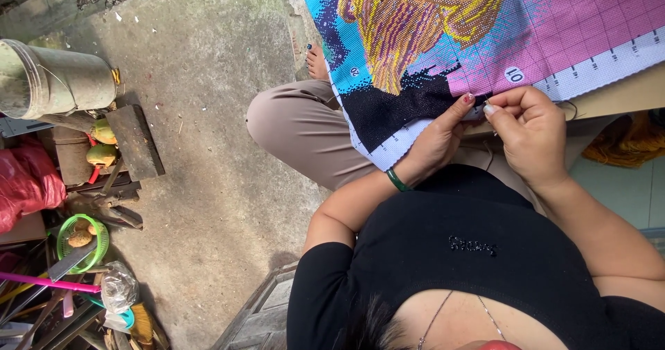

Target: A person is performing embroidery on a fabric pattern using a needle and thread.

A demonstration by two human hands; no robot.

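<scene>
A large cross-stitch cloth (554, 24) with pink, blue, yellow and black stitched areas and a white gridded border lies over my lap and a board. My left hand (436, 142), with a green bangle on its wrist, grips the cloth's near edge, thumb on top by the black patch. Just to its right, my right hand (530, 132) pinches a thin needle (488, 105) at the white border. The two hands almost touch. Any thread is too fine to make out.
A bare concrete floor (208, 114) spreads to the left. Along the far left stand a pale plastic bucket (52, 80), wooden blocks, mangoes (100, 155), a red bag (28, 180), a green basket (83, 243) and tools. Orange yarn (627, 142) lies at the right.
</scene>
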